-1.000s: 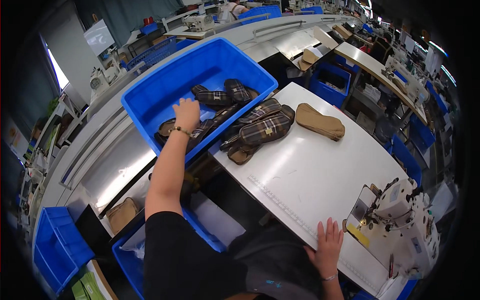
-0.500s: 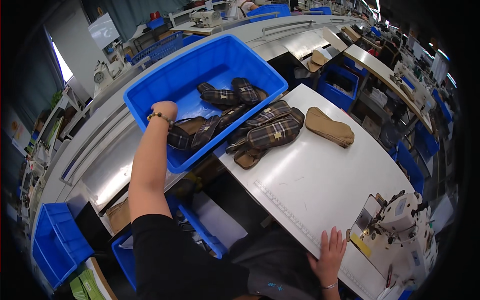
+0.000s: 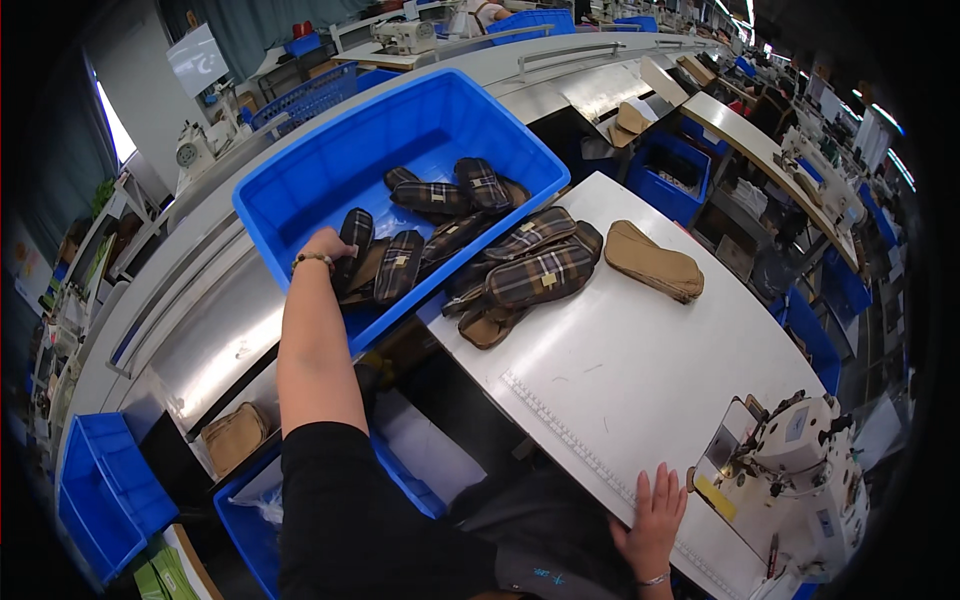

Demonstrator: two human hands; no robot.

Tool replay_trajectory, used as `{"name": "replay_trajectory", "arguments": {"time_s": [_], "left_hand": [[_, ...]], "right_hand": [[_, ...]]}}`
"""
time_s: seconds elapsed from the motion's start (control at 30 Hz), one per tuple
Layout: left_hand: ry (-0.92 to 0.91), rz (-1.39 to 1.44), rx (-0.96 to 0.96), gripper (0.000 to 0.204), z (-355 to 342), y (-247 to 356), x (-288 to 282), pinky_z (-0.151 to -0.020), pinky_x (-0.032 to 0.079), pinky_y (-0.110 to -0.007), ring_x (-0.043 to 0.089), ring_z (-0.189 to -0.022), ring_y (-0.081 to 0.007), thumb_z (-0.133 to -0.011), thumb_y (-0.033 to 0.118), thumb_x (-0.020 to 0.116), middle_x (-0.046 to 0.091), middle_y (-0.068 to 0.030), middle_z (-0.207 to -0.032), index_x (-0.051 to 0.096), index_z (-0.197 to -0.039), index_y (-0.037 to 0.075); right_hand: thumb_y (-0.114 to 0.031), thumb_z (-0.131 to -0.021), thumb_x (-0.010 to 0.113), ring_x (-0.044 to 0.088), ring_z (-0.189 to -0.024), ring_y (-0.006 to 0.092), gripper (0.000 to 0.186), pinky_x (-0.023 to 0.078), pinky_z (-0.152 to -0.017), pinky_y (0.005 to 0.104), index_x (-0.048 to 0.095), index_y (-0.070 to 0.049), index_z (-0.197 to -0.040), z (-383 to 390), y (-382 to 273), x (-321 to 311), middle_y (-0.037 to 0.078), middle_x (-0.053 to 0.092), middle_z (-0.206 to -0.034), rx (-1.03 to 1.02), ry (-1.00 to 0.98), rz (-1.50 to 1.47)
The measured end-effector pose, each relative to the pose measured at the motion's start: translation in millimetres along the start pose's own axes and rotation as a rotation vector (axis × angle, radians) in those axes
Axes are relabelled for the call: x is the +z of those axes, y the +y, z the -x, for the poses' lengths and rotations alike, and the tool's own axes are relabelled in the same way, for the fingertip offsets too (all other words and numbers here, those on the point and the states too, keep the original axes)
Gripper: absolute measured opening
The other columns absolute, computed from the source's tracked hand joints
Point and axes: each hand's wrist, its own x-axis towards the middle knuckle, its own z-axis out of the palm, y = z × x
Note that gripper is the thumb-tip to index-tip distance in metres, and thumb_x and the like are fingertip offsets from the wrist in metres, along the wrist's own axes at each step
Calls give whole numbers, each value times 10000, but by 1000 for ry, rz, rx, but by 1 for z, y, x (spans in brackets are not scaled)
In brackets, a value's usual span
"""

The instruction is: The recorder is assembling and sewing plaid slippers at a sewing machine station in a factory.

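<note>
Inside the large blue bin (image 3: pixel 330 140), my left hand (image 3: pixel 325 246) has its fingers closed on the side of a plaid slipper (image 3: pixel 355 232) near the left wall. Several more brown plaid slippers (image 3: pixel 432 197) lie around it in the bin. On the white table just outside the bin rests a pile of plaid slippers (image 3: pixel 540 272), beside a stack of tan insole-shaped pieces (image 3: pixel 652 262). My right hand (image 3: pixel 655 518) lies flat with fingers spread on the table's near edge, holding nothing, next to a white sewing machine (image 3: pixel 800 450).
A printed ruler strip (image 3: pixel 565 430) runs along the edge of the white table (image 3: pixel 620 370). Below my left arm are another blue bin (image 3: pixel 240 520) and tan pieces (image 3: pixel 236 438). An empty-looking blue crate (image 3: pixel 105 490) stands at the lower left. A metal conveyor-like surface (image 3: pixel 205 350) passes under the large bin.
My left hand has moved down and slightly right inside the bin, and a plaid slipper now shows upright at its fingers. The view has shifted slightly; my right hand stays flat.
</note>
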Motion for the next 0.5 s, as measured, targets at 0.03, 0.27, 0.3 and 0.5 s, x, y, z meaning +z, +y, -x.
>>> {"name": "replay_trajectory", "arguments": {"time_s": [0.03,0.27,0.3,0.5], "left_hand": [[-12,-10,25,313,-2,-8,7,-598,543,-378,691,-607,-255,-793,172,773,718,-136,-820,711,-1053,10],[-45,-93,161,389,15,17,38,-621,566,-409,702,-705,-273,-693,180,801,723,-130,-993,726,-1055,59],[6,-134,187,400,15,12,40,-629,570,-409,704,-701,-272,-690,176,801,724,-129,-992,724,-1062,53],[64,-169,-85,376,7,12,49,-773,574,-404,724,-901,-320,-746,181,765,732,-147,-1045,724,-1087,27]], "right_hand": [[-273,-654,823,312,-1416,484,944,225,-1135,650,391,-92,-1473,0,0,0,266,327,-1545,-4,-1,-2],[-275,-649,824,305,-1423,481,938,224,-1136,649,401,-90,-1467,1,3,1,265,329,-1546,1,5,1],[-275,-649,824,305,-1423,481,938,224,-1136,649,401,-90,-1467,1,3,1,265,329,-1546,-7,6,-3],[-278,-644,831,307,-1420,481,933,228,-1133,650,418,-85,-1458,1,3,1,261,333,-1546,-2,11,-8]]}}
